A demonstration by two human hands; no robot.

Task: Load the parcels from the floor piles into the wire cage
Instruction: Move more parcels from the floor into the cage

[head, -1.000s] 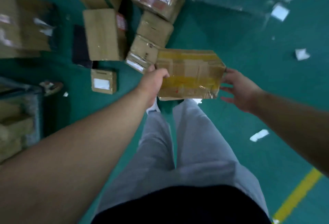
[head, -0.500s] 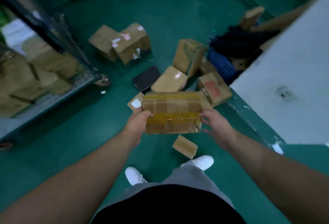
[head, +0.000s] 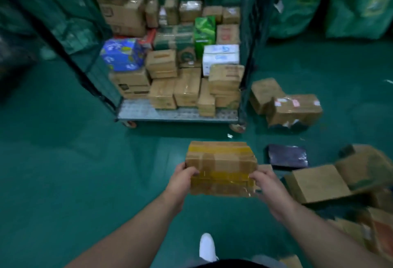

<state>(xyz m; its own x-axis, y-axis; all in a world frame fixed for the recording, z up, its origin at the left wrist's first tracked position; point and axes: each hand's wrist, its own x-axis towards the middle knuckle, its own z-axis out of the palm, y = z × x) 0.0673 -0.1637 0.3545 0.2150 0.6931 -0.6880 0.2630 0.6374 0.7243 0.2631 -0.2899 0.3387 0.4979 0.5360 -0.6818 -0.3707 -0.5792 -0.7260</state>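
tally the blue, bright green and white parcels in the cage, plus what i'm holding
blue pack: 1
bright green box: 1
white box: 1
taped brown box, held by left hand and right hand: 1
total: 4

The right hand [head: 270,184], open beside the yellow-taped brown cardboard parcel [head: 220,167] a second ago, now grips its end. The person has turned from the floor pile [head: 319,182] to face the box-filled wire cage [head: 138,110].
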